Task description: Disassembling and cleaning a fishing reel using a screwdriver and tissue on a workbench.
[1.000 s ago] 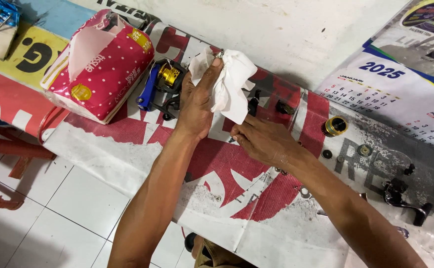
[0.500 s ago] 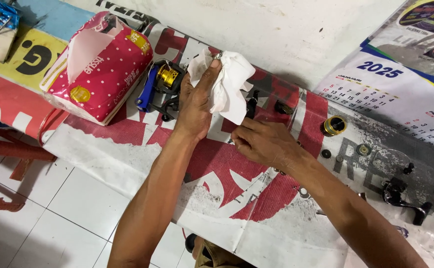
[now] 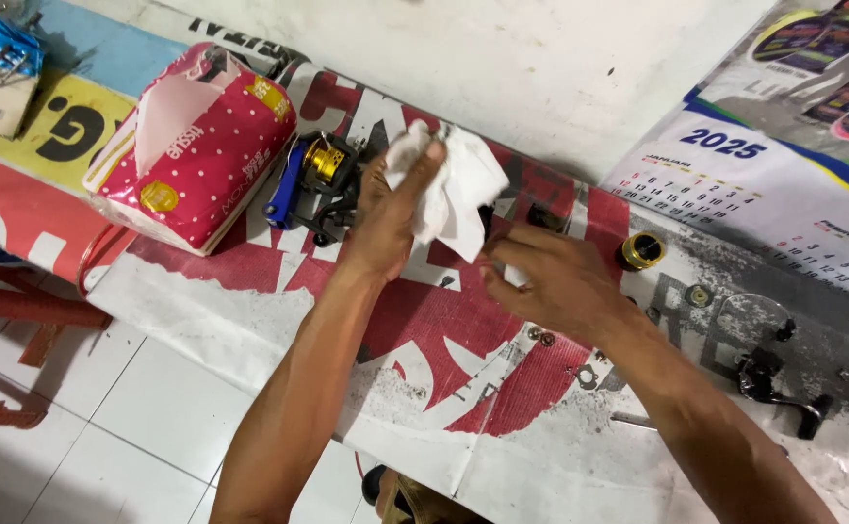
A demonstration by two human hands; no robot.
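My left hand (image 3: 392, 209) grips a crumpled white tissue (image 3: 458, 184) above the bench. My right hand (image 3: 551, 281) sits just right of it, fingers pinched at the tissue's lower edge around a small dark part that is mostly hidden. Directly left of my left hand lies a fishing reel (image 3: 318, 184) with a gold spool and blue handle. A pink polka-dot tissue pack (image 3: 192, 155), one sheet sticking up, lies left of the reel.
A printed banner (image 3: 424, 320) covers the bench. On it lie a gold ring part (image 3: 643, 249), small washers (image 3: 541, 337), a clear plate (image 3: 745, 320) and a black crank handle (image 3: 779, 388). A calendar (image 3: 793, 184) lies at right. White floor tiles (image 3: 104, 427) are below left.
Both hands stay at the tissue; the fingers have shifted only slightly around it. Nothing else has moved.
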